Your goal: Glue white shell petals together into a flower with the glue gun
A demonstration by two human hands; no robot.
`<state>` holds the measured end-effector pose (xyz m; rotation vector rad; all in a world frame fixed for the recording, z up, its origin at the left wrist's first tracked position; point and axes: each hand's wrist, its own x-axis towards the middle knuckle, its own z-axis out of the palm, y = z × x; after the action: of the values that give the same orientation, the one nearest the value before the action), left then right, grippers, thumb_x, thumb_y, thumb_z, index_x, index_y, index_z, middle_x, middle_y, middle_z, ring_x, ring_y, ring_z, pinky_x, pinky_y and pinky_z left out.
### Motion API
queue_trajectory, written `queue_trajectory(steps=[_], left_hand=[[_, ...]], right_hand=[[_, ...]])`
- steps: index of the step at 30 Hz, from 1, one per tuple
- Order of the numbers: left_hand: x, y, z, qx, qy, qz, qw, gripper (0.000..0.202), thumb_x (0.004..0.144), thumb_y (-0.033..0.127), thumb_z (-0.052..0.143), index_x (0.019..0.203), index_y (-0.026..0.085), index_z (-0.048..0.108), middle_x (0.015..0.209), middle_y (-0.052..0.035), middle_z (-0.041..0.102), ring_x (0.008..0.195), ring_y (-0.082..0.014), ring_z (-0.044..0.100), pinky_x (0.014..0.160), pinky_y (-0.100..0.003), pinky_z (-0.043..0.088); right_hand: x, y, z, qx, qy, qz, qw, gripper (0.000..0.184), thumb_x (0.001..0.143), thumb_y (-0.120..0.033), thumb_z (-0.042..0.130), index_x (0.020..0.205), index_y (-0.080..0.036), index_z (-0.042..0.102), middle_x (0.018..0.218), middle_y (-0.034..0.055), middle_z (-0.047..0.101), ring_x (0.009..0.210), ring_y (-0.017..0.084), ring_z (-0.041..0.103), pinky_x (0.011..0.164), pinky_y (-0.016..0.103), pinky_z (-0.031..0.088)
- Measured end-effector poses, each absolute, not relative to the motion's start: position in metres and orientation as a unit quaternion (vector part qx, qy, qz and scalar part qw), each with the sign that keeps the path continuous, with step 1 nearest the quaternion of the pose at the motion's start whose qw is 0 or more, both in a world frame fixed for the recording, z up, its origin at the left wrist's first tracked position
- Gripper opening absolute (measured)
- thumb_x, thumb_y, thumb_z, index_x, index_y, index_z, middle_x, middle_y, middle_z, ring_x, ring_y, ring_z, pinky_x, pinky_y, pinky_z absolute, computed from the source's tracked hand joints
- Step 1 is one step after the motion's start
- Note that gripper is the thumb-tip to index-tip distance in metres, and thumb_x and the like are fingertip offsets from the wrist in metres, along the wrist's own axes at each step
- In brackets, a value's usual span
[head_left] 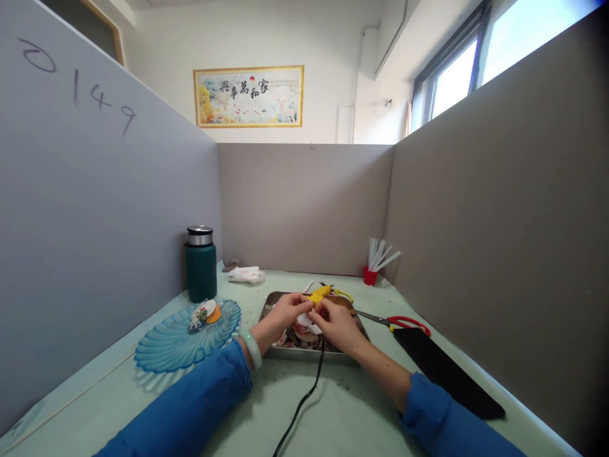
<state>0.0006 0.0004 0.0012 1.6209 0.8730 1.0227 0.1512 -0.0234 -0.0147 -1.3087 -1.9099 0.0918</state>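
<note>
both left hand [287, 311] and right hand [339, 325] pinch narrowly over the tray [291, 353], fingers [327, 309] hiding anything held.

Yellow glue gun [320, 294], black cord [309, 394], blue fan-ribbed plate [171, 343], red cup [370, 277], teal bottle [201, 273]

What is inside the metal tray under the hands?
Shell-like pieces show in the tray. The left hand and right hand cover parts of it; what lies there is hidden.
</note>
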Motion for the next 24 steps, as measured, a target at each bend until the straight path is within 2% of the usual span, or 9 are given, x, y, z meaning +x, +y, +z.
queue_trajectory(steps=[24], left_hand=[[0.0002,-0.0009,-0.0003,0.670,0.340,0.413,0.514,0.034,0.064,0.043,0.062,0.075,0.013,0.053,0.067,0.0001,0.049,0.054,-0.0102,0.050,0.039,-0.021,0.045]], right_hand=[[0.1510,-0.0253,-0.0134,-0.507,-0.760,0.038,0.406,0.023,0.080,-0.037,0.044,0.068,-0.019,0.052,0.062,-0.0003,0.058,0.057,0.011,0.050,0.051,0.020,0.029]])
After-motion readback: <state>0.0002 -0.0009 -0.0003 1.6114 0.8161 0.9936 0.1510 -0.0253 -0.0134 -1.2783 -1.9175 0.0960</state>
